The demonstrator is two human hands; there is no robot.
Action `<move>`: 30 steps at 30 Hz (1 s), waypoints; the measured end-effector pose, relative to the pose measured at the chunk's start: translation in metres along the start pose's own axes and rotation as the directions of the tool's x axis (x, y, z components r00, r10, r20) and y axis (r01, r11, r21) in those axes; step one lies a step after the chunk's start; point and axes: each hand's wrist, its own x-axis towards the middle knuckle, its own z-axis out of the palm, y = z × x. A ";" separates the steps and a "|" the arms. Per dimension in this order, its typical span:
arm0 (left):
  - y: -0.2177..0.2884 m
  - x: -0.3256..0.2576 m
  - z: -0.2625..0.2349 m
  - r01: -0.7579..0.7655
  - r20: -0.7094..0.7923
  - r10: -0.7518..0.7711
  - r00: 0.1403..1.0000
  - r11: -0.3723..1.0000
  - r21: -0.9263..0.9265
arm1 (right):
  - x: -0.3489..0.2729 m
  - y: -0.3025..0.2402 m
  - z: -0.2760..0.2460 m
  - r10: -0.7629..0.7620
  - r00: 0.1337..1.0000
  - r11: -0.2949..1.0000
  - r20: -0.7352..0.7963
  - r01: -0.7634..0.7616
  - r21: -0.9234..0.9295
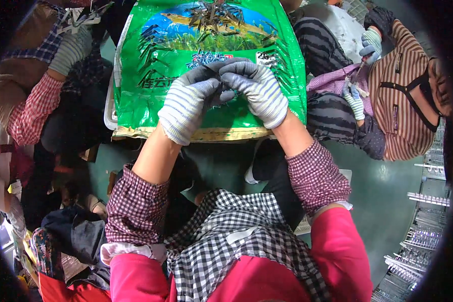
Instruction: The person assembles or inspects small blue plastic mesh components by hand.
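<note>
Whatever sits between the fingertips is too small and dark for us to name; we note only a thin dark piece [220,76] pinched where the two gloves meet. The fisheye rim blacks out the corners, and the bag's top edge is cut off at 12 o'clock.

Our left hand [191,103] and right hand [259,90] both wear striped knit gloves with grey-coated fingers. Forearms rise from 6 o'clock, bare between glove cuffs and checked sleeves, and converge at centre. Grip on each side is narrow, fingertips closed on the thin dark piece, thumbs and forefingers pressed together.

The hands hover over a green printed bag [151,95] that lies on a pale tray [108,113], of which only a strip shows at 9 o'clock of the bag.

At 2 o'clock another person in a striped top works with gloved hands [360,75]. At 10 o'clock a further gloved hand [70,50] shows. Green floor [382,191] lies open toward 4 o'clock, ending at metal racks [423,236].
</note>
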 end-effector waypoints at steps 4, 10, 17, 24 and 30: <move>0.000 0.001 -0.001 -0.001 -0.022 0.002 1.000 1.000 0.025 | 0.000 0.003 0.003 0.000 1.000 0.999 -0.001 0.000 0.037; -0.002 0.005 -0.001 -0.027 -0.195 0.034 0.980 0.999 0.037 | 0.003 0.002 0.000 -0.098 0.994 0.986 -0.040 0.092 -0.143; -0.003 0.007 -0.010 -0.090 -0.130 0.106 0.986 0.988 0.122 | 0.004 0.007 0.010 -0.045 0.998 0.999 -0.044 0.045 0.015; -0.003 -0.002 -0.002 -0.179 -0.076 0.205 0.976 0.949 0.261 | 0.000 0.007 0.013 -0.067 0.997 0.997 -0.039 0.066 -0.039; -0.007 -0.006 0.003 -0.226 -0.074 0.245 0.967 0.953 0.200 | 0.000 0.014 0.010 -0.037 0.997 0.993 -0.068 0.029 -0.112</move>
